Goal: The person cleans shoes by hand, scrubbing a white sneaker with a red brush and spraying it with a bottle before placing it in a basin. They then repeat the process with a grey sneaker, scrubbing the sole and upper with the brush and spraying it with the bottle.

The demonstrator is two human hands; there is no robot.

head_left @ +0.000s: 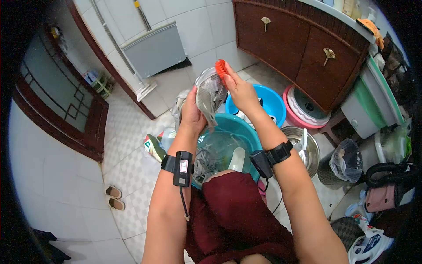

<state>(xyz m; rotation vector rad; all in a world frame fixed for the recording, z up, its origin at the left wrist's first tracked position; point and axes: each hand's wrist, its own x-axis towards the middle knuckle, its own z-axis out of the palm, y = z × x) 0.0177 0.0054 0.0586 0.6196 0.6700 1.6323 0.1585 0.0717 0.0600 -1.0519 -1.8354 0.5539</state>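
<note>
My left hand [192, 112] is wrapped around a wet grey mesh shoe [208, 94], held up over the far rim of a teal basin [252, 138]. In my right hand [241, 91] is an orange-red scrub brush [220, 68], its bristles right at the shoe's upper edge. Water fills part of the basin below. A pale insole [237, 159] leans at its near side, and grey laces or straps [203, 163] lie in the water at the left.
A blue basin [270, 99] stands behind the teal one. To the right are a pink basin [292, 116], a steel bowl [313, 152] and a lined bin [345, 163]. A brown cabinet [290, 48] lines the back. Slippers [114, 197] lie on the left floor.
</note>
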